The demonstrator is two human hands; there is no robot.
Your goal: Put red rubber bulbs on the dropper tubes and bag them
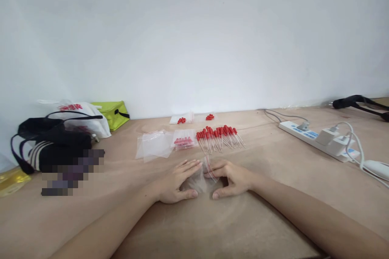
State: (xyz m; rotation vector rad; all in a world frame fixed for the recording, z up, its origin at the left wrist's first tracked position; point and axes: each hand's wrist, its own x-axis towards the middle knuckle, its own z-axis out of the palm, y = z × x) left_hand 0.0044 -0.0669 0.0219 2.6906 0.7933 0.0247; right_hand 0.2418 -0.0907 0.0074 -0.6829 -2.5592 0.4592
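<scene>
Touching a clear bag [198, 183], left hand [179, 182] and right hand [233, 176] lie unclenched; red characters [70, 107] mark white sack [96, 120].

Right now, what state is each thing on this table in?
Near bag: flattened, seal state unclear
Left hand: open, palm down
Right hand: fingers curled, at near bag
Spare bags: flat, overlapping
Filled bag: lying flat, red pieces inside
Red-topped sticks: loose, side by side
Power strip: plugs inserted
</scene>
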